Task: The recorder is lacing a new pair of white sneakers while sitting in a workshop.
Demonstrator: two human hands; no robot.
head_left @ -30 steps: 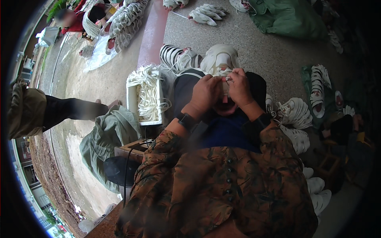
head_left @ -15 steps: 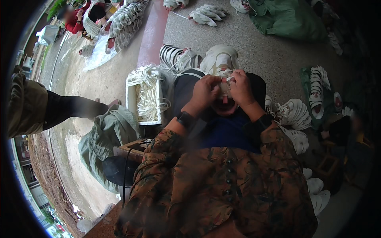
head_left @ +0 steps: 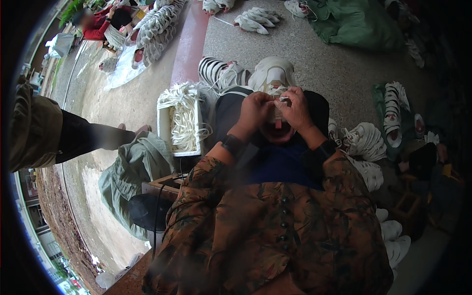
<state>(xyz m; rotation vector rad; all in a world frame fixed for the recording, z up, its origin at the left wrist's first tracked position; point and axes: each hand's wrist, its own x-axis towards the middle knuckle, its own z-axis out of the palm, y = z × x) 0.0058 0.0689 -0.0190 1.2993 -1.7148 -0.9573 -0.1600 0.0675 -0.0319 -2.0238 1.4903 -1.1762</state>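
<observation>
A cream-white shoe [head_left: 273,69] lies between my knees, its toe pointing away from me and its pinkish-red inside opening toward me. My left hand [head_left: 253,112] is closed at the left edge of the lacing area, fingertips pinched together; what they grip is hidden. On the other side, my right hand [head_left: 297,109] pinches a white shoelace [head_left: 283,99] between thumb and forefinger over the tongue. The fingertips of both hands nearly meet. Just left of my knees, a white box [head_left: 199,125] holds a heap of loose white laces [head_left: 183,123].
Striped rows of nested white shoes [head_left: 216,73] lie beyond my left knee, with more shoe stacks [head_left: 365,141] at right. A green sack [head_left: 351,24] lies far right; a grey-green cloth [head_left: 132,172] drapes left. Someone's leg [head_left: 88,136] extends from the left; a person in red [head_left: 96,32] sits far off.
My right hand has shifted slightly left and its fingers have curled in closer to the left fingertips. The left hand stays almost in place. The person in red has moved their arms.
</observation>
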